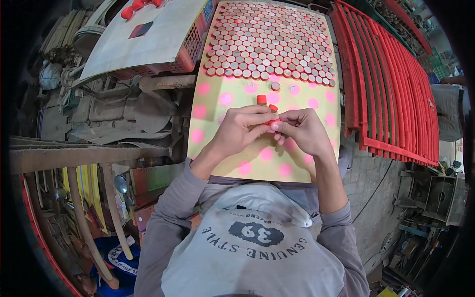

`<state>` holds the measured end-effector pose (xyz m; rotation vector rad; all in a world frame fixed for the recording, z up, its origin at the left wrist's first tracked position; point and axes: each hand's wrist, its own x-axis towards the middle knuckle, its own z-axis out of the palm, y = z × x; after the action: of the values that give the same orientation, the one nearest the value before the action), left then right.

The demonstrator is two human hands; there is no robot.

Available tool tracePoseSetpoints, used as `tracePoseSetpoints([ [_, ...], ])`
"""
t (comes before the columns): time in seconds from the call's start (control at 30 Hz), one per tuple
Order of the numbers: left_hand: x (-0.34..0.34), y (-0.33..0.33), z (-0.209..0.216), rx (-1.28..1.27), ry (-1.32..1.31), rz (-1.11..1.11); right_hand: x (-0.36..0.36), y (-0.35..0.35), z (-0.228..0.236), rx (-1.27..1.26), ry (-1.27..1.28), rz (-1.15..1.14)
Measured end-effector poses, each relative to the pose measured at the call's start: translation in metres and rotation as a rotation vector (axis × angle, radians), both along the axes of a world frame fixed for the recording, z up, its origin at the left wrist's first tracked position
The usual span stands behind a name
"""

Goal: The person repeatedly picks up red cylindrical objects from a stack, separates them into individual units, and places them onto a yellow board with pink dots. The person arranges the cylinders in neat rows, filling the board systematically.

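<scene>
My left hand (236,129) and my right hand (306,132) meet over the near half of a yellow board (227,156) with pink dots. Their fingertips are closed together on a small red cylinder (274,122), which the fingers partly hide. Just beyond them, one red cylinder (261,100) lies on the board and another red cylinder (272,108) lies against the fingers. Farther out, a single round piece (275,86) with a pale top and red side stands apart. Tightly packed rows of the same pale-topped pieces (269,44) cover the board's far half.
A white panel (148,42) rests on a red plastic crate (192,47) at the far left, with red pieces (127,13) on it. Red-painted slats (391,89) stand close on the right. A wooden rail frame (89,157) is at my left.
</scene>
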<state>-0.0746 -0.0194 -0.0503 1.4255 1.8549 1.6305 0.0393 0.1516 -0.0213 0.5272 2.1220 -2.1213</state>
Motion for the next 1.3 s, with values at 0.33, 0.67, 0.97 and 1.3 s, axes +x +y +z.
tracePoseSetpoints([
  [0.33, -0.029, -0.024, -0.016, 0.003, -0.474, -0.060, -0.019, -0.008, -0.002, -0.099, -0.016, 0.058],
  [0.67, -0.044, -0.035, -0.023, -0.392, 0.377, 0.473, -0.025, -0.005, 0.004, 0.464, 0.095, -0.218],
  [0.97, -0.050, -0.033, -0.036, -0.309, 0.377, 0.570, -0.022, -0.014, -0.022, 0.752, 0.202, -0.202],
  [1.3, -0.010, -0.009, -0.018, -0.213, -0.684, 0.118, -0.014, -0.034, -0.001, 0.134, 0.065, -0.274],
])
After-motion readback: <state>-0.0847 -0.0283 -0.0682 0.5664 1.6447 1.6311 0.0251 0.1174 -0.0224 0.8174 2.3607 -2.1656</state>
